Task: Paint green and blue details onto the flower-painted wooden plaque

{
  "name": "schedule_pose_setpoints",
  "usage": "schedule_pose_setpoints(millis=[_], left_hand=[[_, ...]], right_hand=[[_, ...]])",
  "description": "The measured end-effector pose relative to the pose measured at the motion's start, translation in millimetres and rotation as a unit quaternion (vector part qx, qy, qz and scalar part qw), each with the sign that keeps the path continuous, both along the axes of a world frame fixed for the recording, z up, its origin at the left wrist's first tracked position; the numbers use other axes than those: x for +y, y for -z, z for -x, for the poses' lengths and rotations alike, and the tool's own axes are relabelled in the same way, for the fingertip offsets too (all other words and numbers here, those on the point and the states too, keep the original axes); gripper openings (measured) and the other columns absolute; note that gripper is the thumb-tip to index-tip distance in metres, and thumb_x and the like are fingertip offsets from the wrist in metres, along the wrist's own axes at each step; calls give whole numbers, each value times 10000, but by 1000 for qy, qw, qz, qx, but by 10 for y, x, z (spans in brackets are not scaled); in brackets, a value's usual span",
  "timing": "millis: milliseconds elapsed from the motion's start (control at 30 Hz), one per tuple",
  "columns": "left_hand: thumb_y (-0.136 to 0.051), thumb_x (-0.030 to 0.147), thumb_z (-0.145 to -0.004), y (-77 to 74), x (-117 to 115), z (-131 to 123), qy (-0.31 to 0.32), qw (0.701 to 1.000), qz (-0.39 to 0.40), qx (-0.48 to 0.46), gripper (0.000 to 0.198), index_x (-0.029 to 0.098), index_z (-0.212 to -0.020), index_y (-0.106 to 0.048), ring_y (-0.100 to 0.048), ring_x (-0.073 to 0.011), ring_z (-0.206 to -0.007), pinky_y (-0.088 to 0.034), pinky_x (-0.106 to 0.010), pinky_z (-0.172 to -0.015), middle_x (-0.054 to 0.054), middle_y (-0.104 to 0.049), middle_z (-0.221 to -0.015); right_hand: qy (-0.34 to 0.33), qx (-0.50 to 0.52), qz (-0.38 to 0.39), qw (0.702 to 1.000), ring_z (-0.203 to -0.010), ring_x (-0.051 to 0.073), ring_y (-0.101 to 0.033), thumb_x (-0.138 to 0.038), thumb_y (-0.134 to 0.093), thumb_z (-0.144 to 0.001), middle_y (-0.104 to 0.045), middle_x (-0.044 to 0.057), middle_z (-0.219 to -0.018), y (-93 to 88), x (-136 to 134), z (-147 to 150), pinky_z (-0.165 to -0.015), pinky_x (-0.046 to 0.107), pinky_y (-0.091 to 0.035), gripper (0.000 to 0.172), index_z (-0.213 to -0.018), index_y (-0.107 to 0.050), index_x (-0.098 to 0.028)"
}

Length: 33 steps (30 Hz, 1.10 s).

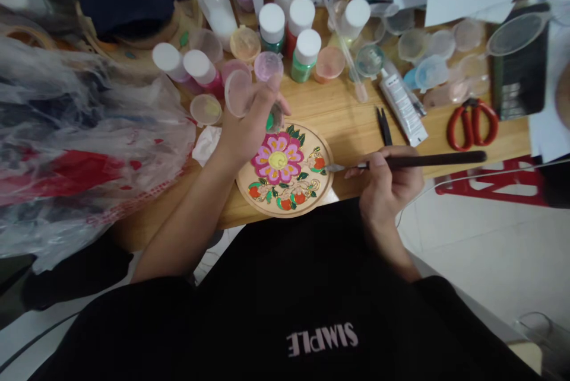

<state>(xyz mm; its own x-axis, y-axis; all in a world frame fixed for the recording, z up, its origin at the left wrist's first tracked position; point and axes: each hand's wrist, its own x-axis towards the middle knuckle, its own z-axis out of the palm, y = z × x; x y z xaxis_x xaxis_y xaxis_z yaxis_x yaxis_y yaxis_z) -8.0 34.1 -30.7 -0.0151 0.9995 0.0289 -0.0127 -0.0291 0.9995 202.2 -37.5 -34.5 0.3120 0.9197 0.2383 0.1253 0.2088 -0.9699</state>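
My left hand [256, 123] is closed around a small plastic cup [275, 120] of green paint, its clear lid [238, 93] flipped open. It hovers over the upper edge of a round wooden plaque [244, 188] bearing a pink flower [278, 158], orange fruits and green leaves with gold outlines. In my right hand [389, 182] is a dark-handled palette knife [427, 159], pinched near its metal neck. Its pointed tip lies over the plaque's right side, beside an orange fruit [318, 162]; whether it touches the surface I cannot tell.
White-capped paint bottles [305, 56] and lidded cups [329, 63] crowd the back of the table. Right of the plaque lie black tweezers [383, 126], a white tube [403, 105] and red-handled pliers [472, 124]. A plastic bag [89, 149] covers the left; crumpled tissue [207, 146] sits beside my left forearm.
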Motion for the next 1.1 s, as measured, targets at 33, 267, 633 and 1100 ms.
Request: schedule_pose_setpoints(millis=[33,267,633,1100], left_hand=[[-570,778,-892,2,2,2,2,1000,3,0,673,198,-560,-649,-511,-104,-439,-349,-266,-463,-12,-541,-496],[-580,826,-848,18,4,2,-5,1000,-3,5,694,202,-552,-650,-512,-109,-434,-329,-260,-451,-19,-561,-487],[-520,889,-819,-3,-6,2,-8,1000,5,25,731,223,-543,-637,-527,-121,-443,-366,-278,-462,-20,-550,-489],[-566,763,-906,14,-4,-9,-10,1000,15,-4,681,183,-558,-649,-515,-92,-441,-351,-249,-479,-9,-550,-506]], right_hand=[[1,-1,-2,1000,-427,88,-573,-387,-734,-924,-596,-71,-629,0,1,-6,-419,244,-513,196,-838,-610,-261],[-20,-15,-8,1000,-456,92,-579,-320,-687,-955,-591,-54,-656,10,-11,-33,-440,254,-507,135,-854,-615,-268],[-39,-31,-9,999,-477,127,-602,-351,-648,-930,-604,-40,-669,8,-23,-50,-443,289,-521,118,-864,-596,-268],[-48,-10,-34,998,-488,115,-592,-306,-669,-939,-615,-27,-707,36,-25,-69,-451,291,-504,82,-874,-641,-265]])
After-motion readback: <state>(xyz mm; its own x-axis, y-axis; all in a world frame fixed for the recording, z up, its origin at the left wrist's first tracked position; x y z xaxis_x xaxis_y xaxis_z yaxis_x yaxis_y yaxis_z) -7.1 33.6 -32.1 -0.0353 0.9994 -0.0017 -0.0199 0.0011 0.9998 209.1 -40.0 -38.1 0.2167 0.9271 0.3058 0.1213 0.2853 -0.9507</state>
